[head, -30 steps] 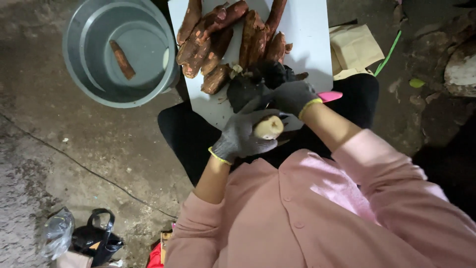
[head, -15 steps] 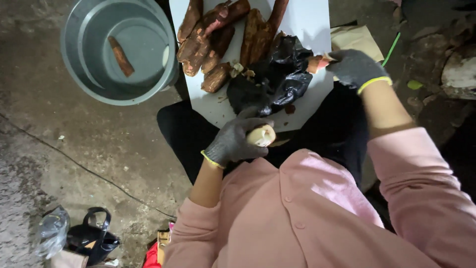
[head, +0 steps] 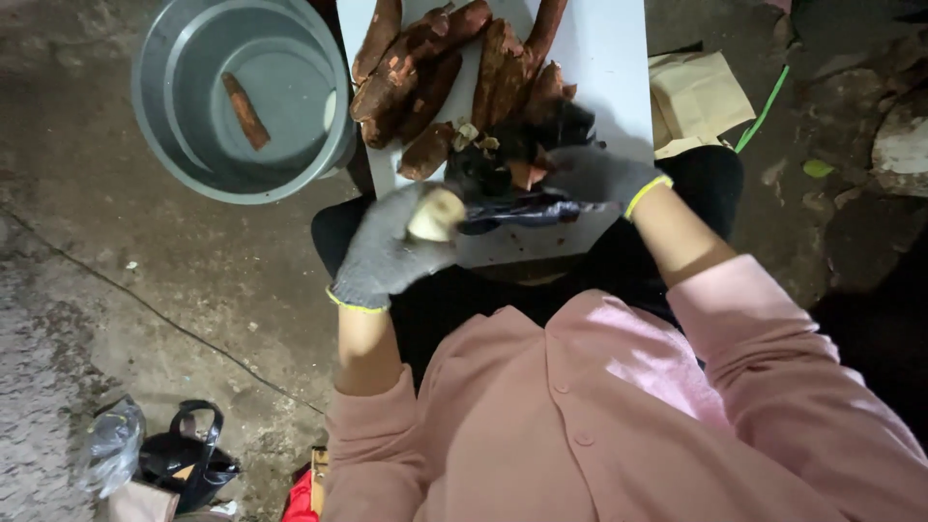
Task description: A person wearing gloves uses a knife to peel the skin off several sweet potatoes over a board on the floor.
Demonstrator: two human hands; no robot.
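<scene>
Peeling step: the left hand (head: 391,253) has its grip around a pale peeled root (head: 436,214); the right hand (head: 594,177) grips the black bag (head: 512,179) of peelings. Next calls for dropping scraps carefully.

Left hand (head: 391,251), grey-gloved, sits at frame centre-left, fingers curled closed around a pale object. Right hand (head: 594,177), also gloved, reaches toward upper centre, fingers apparently pinched shut. Both forearms bare, pink sleeves pushed back.

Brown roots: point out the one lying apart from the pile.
The small brown root lying alone inside the grey basin; all the others are heaped together on the white board.
</scene>
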